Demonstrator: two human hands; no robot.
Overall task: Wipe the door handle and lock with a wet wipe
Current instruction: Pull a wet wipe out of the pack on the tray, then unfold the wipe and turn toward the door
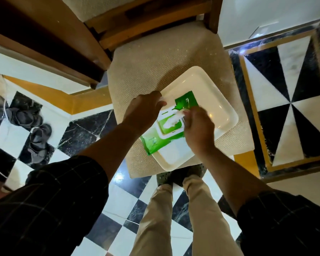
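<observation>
A green pack of wet wipes (151, 143) lies on a white tray (216, 100) set on a beige chair seat (148, 71). The pack's white lid (167, 101) is flipped up, and my left hand (146, 111) holds it open. My right hand (198, 126) pinches a white wet wipe (174, 120) that sticks out of the pack's opening. No door handle or lock is in view.
The wooden chair back (146, 24) rises behind the seat. Dark sandals (35, 133) lie on the black-and-white tiled floor (118, 226) at the left. My legs and shoes (181, 176) stand right at the chair's front edge.
</observation>
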